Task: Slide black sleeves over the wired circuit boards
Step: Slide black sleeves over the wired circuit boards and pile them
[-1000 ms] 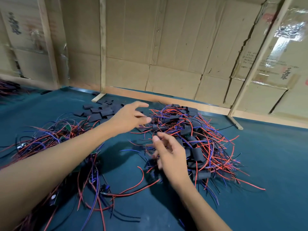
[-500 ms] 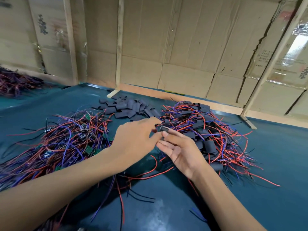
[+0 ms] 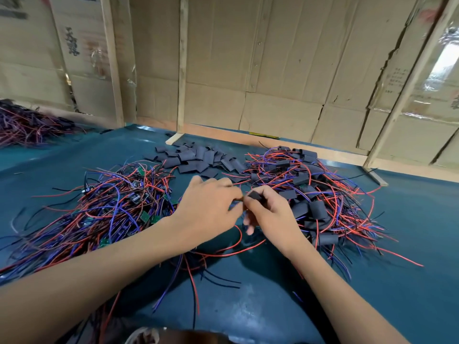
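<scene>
While the right hand (image 3: 270, 214) pinches a black sleeve (image 3: 253, 195) above the green table (image 3: 409, 219), the left hand (image 3: 208, 207) pinches something tiny beside it; what, I cannot tell. Loose sleeves (image 3: 198, 157) lie behind, between two wire piles (image 3: 104, 209).

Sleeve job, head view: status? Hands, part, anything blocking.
Left hand pinching wire ends, right hand gripping one black sleeve, hands meeting mid-table. Board itself hidden by fingers. Loose wires under the hands; nothing blocking.
</scene>
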`<control>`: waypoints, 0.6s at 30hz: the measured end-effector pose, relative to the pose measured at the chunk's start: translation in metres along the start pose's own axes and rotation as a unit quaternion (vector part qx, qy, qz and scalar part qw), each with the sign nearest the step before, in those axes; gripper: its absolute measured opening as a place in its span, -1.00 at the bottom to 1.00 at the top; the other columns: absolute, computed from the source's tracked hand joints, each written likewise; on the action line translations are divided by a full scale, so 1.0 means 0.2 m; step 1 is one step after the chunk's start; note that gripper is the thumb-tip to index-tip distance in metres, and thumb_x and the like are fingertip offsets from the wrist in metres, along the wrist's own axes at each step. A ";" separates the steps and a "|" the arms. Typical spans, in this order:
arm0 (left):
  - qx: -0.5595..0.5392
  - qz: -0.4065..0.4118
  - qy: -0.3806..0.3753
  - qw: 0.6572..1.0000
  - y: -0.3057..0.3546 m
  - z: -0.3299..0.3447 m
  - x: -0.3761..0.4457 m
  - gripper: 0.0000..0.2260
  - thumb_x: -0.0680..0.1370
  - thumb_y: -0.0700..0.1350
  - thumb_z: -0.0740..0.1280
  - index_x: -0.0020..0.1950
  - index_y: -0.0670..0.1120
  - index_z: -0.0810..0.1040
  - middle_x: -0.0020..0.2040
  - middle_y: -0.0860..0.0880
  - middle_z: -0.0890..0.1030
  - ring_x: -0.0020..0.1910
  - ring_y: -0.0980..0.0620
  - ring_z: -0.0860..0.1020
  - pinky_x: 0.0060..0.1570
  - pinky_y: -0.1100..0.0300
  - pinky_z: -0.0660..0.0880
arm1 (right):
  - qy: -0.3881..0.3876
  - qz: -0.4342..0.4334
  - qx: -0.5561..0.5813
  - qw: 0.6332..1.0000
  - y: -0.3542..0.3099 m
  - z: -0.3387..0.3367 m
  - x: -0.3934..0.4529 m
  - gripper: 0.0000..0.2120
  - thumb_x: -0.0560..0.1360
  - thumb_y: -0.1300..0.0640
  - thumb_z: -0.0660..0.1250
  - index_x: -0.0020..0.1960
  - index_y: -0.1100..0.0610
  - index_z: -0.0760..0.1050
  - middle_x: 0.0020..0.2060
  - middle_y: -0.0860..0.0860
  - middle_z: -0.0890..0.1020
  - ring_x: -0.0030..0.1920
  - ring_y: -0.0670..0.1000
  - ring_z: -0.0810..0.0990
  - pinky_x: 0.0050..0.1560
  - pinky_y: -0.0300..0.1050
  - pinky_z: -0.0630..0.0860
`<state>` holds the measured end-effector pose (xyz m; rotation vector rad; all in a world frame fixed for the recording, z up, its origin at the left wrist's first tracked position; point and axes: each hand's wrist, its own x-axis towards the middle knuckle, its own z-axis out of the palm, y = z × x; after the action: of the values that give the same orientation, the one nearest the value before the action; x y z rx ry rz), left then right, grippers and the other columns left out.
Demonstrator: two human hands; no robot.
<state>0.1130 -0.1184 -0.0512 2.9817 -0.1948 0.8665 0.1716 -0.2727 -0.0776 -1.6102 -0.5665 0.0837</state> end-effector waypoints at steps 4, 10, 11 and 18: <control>0.104 -0.091 -0.093 0.986 -0.19 -0.09 0.01 -0.64 0.54 0.07 0.22 0.35 0.13 0.47 0.21 0.02 0.54 0.21 -0.07 0.48 0.18 -0.04 0.30 | 0.045 -0.028 0.002 0.999 0.01 -0.04 -0.02 -0.90 0.51 0.29 0.21 -0.18 0.20 0.41 -0.37 0.10 0.56 -0.47 0.09 0.44 -0.52 -0.13 0.35; 0.188 -0.185 -0.264 0.928 -0.35 -0.08 -0.01 -0.67 0.61 0.20 0.18 0.17 0.01 0.56 0.21 -0.10 0.57 0.27 -0.17 0.41 0.23 -0.07 0.25 | 0.092 -0.024 0.049 0.994 0.01 -0.10 0.00 -0.76 0.48 0.35 0.12 -0.22 0.10 0.47 -0.41 0.01 0.48 -0.55 -0.03 0.26 -0.52 -0.21 0.12; 0.177 -0.183 -0.257 0.932 -0.34 -0.07 -0.02 -0.70 0.61 0.17 0.19 0.13 0.01 0.56 0.18 -0.09 0.58 0.24 -0.16 0.42 0.22 -0.06 0.25 | 0.081 -0.032 0.039 0.995 0.01 -0.10 0.00 -0.77 0.44 0.32 0.13 -0.24 0.06 0.47 -0.43 -0.01 0.44 -0.54 -0.06 0.23 -0.50 -0.24 0.09; 0.198 -0.233 -0.280 0.910 -0.32 -0.08 0.03 -0.59 0.53 0.26 0.30 0.15 -0.03 0.54 0.24 -0.15 0.45 0.28 -0.21 0.32 0.20 -0.05 0.29 | 0.053 -0.118 -0.116 0.985 0.02 -0.07 -0.02 -0.91 0.39 0.17 0.29 -0.16 -0.01 0.47 -0.42 -0.19 0.47 -0.41 -0.14 0.33 -0.36 -0.31 0.30</control>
<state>0.1170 -0.0551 -0.0349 3.3175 0.7439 -0.0194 0.1741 -0.2872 -0.0817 -1.7484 -0.7002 -0.2511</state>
